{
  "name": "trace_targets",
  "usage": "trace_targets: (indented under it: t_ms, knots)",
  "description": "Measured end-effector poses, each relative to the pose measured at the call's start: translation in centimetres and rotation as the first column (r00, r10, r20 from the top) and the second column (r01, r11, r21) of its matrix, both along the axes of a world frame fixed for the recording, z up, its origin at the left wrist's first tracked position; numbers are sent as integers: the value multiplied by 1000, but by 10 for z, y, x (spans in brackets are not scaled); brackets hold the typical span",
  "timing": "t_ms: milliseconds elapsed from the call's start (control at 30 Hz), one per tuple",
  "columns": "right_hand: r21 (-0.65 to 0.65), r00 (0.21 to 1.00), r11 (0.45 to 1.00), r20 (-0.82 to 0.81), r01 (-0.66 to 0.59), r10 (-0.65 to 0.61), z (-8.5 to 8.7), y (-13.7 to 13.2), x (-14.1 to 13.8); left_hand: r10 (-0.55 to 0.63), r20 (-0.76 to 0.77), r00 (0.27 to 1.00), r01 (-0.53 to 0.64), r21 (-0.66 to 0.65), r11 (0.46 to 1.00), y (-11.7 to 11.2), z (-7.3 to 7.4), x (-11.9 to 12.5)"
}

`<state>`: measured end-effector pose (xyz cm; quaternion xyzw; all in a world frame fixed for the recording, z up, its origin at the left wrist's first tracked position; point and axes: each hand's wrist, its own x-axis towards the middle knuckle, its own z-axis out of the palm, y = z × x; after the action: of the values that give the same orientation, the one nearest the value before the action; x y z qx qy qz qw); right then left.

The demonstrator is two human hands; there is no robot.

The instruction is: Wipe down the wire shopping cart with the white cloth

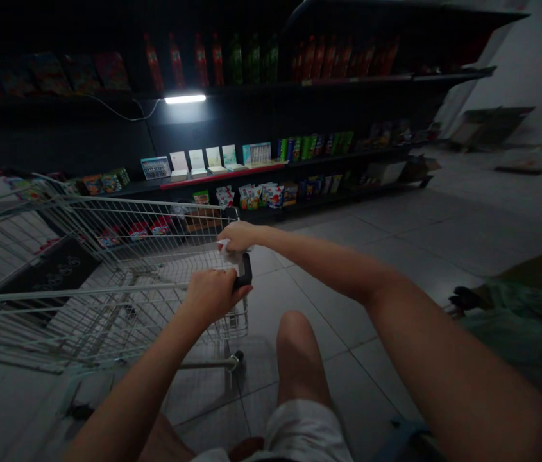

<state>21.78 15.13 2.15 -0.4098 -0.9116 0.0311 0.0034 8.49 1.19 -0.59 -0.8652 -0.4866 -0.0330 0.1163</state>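
Right forearm (424,308) is extended from the lower right of the frame toward centre. Left hand (213,295) is closed around the black cart handle (242,273), fingers curled over it. Right hand (239,236) is held narrow just above, gripping a white tissue (229,251) against the handle. Wire cart (155,221) occupies the left of the frame. Shelves (347,78) of packaged goods span the upper frame.

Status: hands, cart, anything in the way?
Left hand gripping shopping cart handle. Right hand holding white tissue by the handle's end. Green cloth on the right, apart from the cart.
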Motion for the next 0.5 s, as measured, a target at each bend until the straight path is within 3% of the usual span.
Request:
trace_targets:
  t_ms: [100,233,367,500]
  knots:
    - [-8,979,997,-193,-71,68,-10,-24,15,-76,24,997,74,67,995,4,-9,-10]
    - [51,890,980,-413,-190,194,-28,-50,24,-179,47,983,163,240,957,-3,-18,-22]
    - [110,898,992,-425,-70,110,-40,-19,27,-304,65,951,250,421,872,-14,-22,-29]
    - [138,893,990,-449,40,26,-45,25,25,-354,53,934,285,488,825,-19,-22,-38]
